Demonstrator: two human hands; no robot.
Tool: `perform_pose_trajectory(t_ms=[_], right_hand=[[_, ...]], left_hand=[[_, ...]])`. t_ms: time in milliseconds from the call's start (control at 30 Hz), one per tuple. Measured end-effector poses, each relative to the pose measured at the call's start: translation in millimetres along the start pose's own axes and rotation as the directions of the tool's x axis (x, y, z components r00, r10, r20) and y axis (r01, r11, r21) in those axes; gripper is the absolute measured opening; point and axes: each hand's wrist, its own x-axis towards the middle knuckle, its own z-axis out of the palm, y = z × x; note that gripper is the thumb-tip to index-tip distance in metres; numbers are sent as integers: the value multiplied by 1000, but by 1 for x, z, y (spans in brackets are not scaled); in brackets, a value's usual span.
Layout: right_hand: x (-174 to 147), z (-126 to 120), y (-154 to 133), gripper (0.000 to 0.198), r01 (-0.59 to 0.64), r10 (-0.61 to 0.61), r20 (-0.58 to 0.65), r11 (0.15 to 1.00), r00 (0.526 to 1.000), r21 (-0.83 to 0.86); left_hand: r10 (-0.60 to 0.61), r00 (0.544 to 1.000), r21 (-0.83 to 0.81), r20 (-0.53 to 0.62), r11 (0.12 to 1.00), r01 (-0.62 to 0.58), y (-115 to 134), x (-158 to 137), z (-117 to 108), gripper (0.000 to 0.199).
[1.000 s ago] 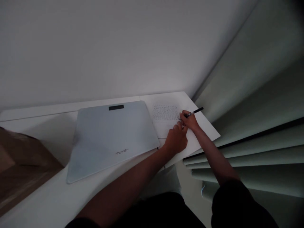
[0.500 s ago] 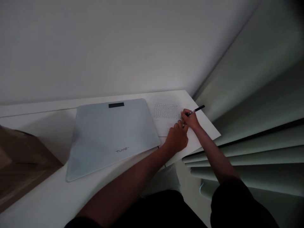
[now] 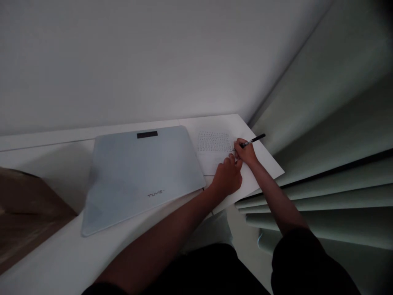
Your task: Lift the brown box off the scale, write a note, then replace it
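Dim corner of a white tabletop [image 3: 61, 254], against a plain wall, pale curtain folds [image 3: 322, 196] hanging at the right. Right hand [image 3: 245, 153] closed around a black pen [image 3: 252, 141], pinched near the tip, barrel slanting up and away to the right, point down at the sheet of paper [image 3: 215, 149] just below the last of several handwritten lines. Left hand [image 3: 229, 177] resting loosely curled on the lower part of the same sheet, fingers almost touching the right hand, apparently to pin the paper flat; holding nothing, though whether palm or only fingertips press down cannot be told. Paper lying near the far right corner of the tabletop, partly under both hands. Just left of it, a closed silver laptop [image 3: 138, 172], lid down, edge close beside the sheet. Brown paper bag [image 3: 27, 213] at far left, well apart.
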Motion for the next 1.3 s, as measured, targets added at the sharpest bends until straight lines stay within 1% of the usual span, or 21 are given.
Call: perform_pose_trajectory(t_ms=[267, 533, 700, 867, 1033, 1300], right_hand=[[0, 2, -1, 31, -12, 11, -26, 1000, 1000, -29], [-2, 0, -1, 33, -30, 31, -21, 999, 999, 35], [-2, 1, -3, 35, -4, 4, 0, 999, 1000, 35], [-1, 2, 0, 34, 22, -22, 5, 1000, 1000, 7], [0, 1, 0, 32, 11, -11, -2, 1000, 1000, -19], [-1, 1, 0, 31, -2, 2, -12, 1000, 1000, 15]], left_hand=[[-3, 1000, -4, 14, 1000, 3, 0, 0, -1, 47], [-4, 1000, -7, 18, 1000, 4, -1, 0, 0, 52], [2, 1000, -3, 9, 1000, -2, -1, -1, 0, 50], [-9, 1000, -8, 3, 1000, 9, -1, -1, 1, 49], [-15, 1000, 0, -12, 1000, 15, -2, -1, 1, 48], [-14, 1000, 5, -3, 1000, 14, 1, -1, 1, 51]])
